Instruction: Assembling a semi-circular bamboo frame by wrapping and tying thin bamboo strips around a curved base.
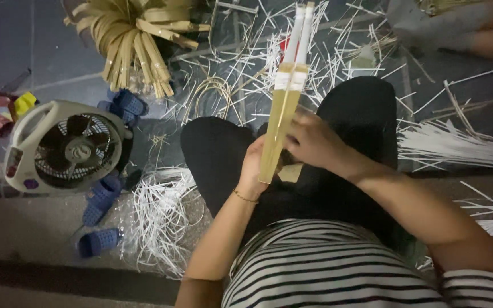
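Both hands are working on a long flat bundle of pale yellow bamboo-like slats point(278, 122) with white wrapped ends, held out over the lap in black trousers point(349, 108). The left hand point(253, 168) is cupped under the bundle's near end, fingers curled closed around it, with a thin gold bracelet point(245, 198) on the wrist. The right hand point(314, 140) sits just beside it on the right, closed over the same end from above, fingertips pressing the slats. The bundle runs straight away from the hands, its white tips well beyond the knees.

Everything else is on the floor point(29, 228). Beyond the hands, white thin strip offcuts point(338, 51) lie scattered all over, and more pile up left of the left hand point(158, 217). Far off to the left sits a white box fan point(67, 145), with blue perforated slippers point(101, 199) near it. Up past the fan lies a fanned-out sheaf of tan split strips point(132, 37).
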